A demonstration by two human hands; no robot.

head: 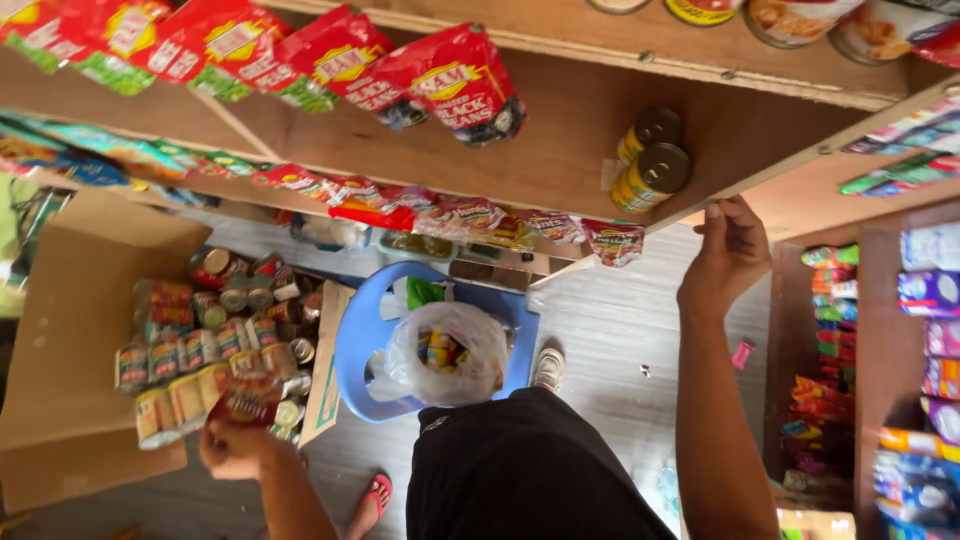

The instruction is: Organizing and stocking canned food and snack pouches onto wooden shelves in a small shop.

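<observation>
My left hand [232, 448] is low at the left, over the near edge of an open cardboard box [70, 330] packed with several small tins. It is closed on a red-labelled tin [245, 402], which is blurred. My right hand [728, 255] is raised to the front edge of a wooden shelf [560, 130]. Its fingertips touch the board and it holds nothing. Two yellow tins with dark lids [650, 165] lie on that shelf just left of the hand.
A blue plastic stool [360, 350] stands in front of me with a clear plastic bag of tins [445, 350] on it. Red packets [440, 75] hang along the shelf edges. Shelves of coloured packets [930, 330] fill the right side. A white shoe [547, 368] is on the floor.
</observation>
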